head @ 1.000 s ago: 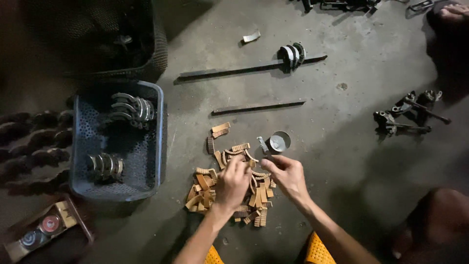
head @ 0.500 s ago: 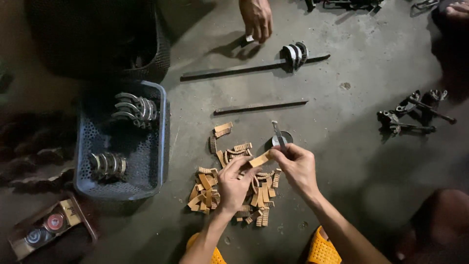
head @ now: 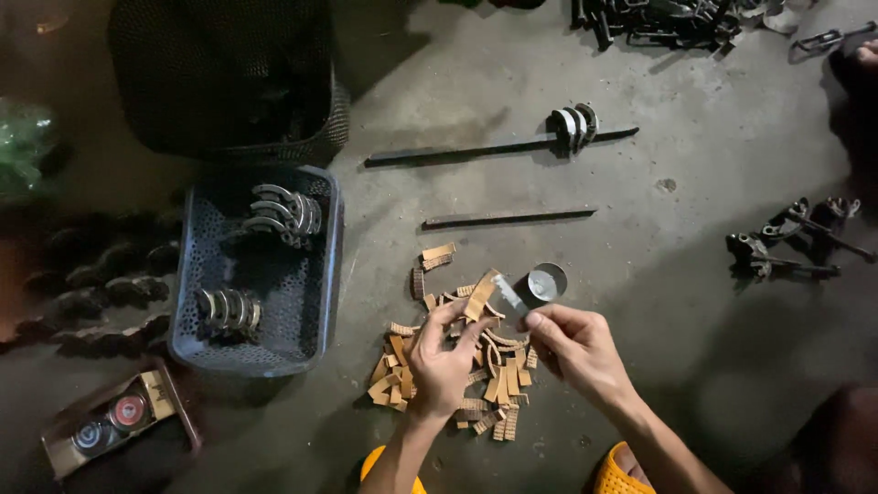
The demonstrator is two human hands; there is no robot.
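Note:
My left hand point(head: 442, 361) pinches a small tan curved lining strip point(head: 479, 297) and holds it up above a heap of similar tan strips point(head: 457, 366) on the concrete floor. My right hand point(head: 579, 348) grips a thin grey flat tool point(head: 509, 295) whose tip meets the strip. A small round open metal tin point(head: 547, 282) sits on the floor just beyond my right hand.
A blue perforated basket point(head: 187, 274) on the left holds two stacks of curved metal shoes point(head: 283, 213). Two dark metal rods point(head: 508, 218) lie beyond the heap, the far one threaded with shoes point(head: 574, 124). Metal parts point(head: 786, 236) at right; a small box point(head: 119, 425) at lower left.
Another person's hand seen at the top half a second ago has left the view. My hands have lifted one strip from the heap and brought the flat tool against it.

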